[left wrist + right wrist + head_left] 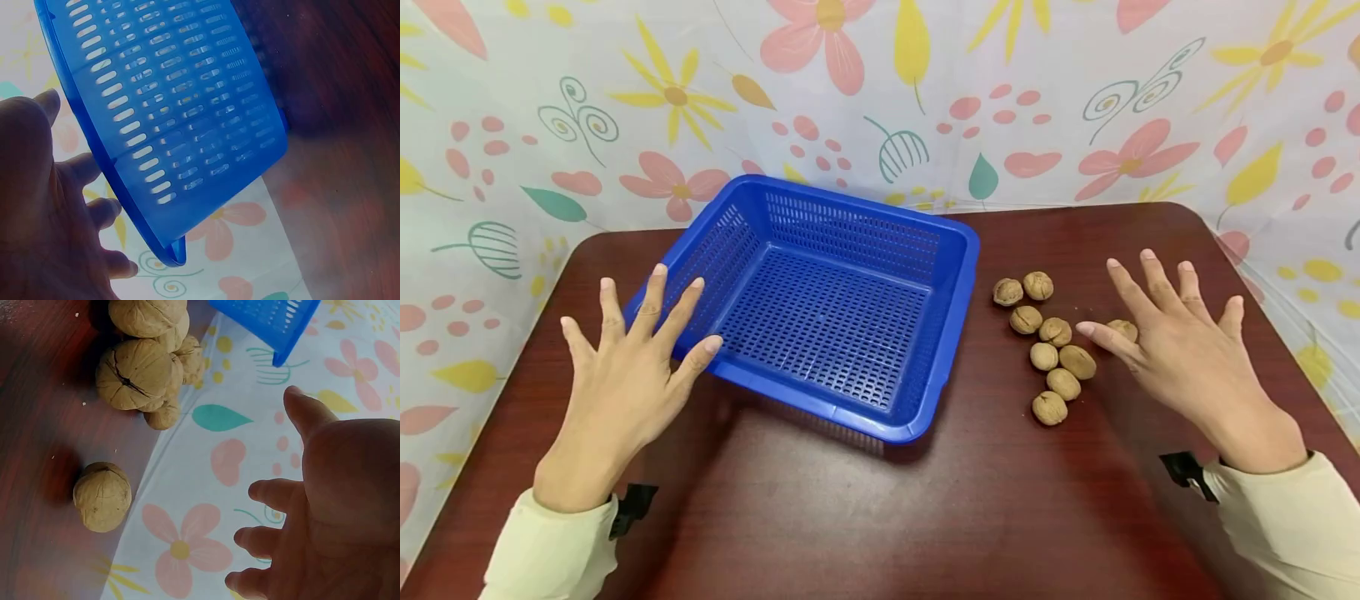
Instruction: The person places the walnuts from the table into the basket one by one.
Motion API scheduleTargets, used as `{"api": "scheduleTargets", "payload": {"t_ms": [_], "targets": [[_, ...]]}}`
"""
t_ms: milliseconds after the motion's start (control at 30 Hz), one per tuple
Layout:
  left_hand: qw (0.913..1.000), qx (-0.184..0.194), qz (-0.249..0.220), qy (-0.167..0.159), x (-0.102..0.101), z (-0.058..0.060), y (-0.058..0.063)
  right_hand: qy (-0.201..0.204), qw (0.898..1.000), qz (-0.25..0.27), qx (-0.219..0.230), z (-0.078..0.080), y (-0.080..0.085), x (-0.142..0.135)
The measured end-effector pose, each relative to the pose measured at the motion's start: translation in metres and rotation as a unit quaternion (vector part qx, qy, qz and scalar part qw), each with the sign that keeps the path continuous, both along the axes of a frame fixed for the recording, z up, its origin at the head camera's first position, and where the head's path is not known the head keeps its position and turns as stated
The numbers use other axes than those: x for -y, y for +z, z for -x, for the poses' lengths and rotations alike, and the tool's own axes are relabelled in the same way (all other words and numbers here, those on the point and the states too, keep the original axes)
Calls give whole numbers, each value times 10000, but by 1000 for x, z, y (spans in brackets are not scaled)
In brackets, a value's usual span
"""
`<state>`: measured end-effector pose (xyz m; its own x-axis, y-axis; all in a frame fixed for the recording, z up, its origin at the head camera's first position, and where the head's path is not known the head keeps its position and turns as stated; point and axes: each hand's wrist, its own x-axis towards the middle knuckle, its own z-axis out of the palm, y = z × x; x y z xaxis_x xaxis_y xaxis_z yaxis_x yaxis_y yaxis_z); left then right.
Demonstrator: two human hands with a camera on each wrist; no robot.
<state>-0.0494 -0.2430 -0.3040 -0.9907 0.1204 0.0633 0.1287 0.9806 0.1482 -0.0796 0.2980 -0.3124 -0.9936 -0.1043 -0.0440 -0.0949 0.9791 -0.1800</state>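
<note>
A blue plastic basket (820,408) with slotted walls stands at an angle on the table, and nothing lies inside it. My left hand (625,375) is spread with straight fingers over the basket's left corner; whether it touches the rim cannot be told. In the left wrist view the basket's slotted side (181,112) is close beside the fingers. To the basket's right lie several walnuts (1043,357) in a loose cluster. My right hand (1195,358), fingers spread, hovers over a single walnut (103,497) and partly hides it in the head view. It holds nothing.
The dark reddish-brown table (850,517) has rounded far corners. Behind it hangs a white cloth (865,108) with printed flowers and leaves. Black straps (634,510) sit at both wrists, by the pale sleeves.
</note>
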Motion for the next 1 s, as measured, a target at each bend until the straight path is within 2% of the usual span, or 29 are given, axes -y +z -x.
{"api": "scheduleTargets", "payload": {"t_ms": [333, 467, 600, 700, 800, 900, 1000], "targets": [[9995, 180, -213, 168, 15, 1, -3, -207, 9995, 177, 174, 2, -9, -17], [9983, 238, -484, 209, 28, 4, -5, -296, 9992, 193, 173, 3, -12, -24], [9953, 248, -928, 107, 43, 10, -9, -413, 9987, 242, 196, 5, -13, -27], [9902, 268, -1371, -77, 54, 15, -14, -527, 9976, 408, 164, 5, -17, -30], [9828, 251, -1807, -277, 63, 19, -21, -540, 9962, 676, -66, 6, -23, -34], [9730, 146, -2260, -437, 70, 23, -28, -431, 9934, 977, -420, 6, -30, -38], [9614, 15, -2712, -459, 74, 24, -34, -383, 9899, 1205, -637, 8, -36, -40]]}}
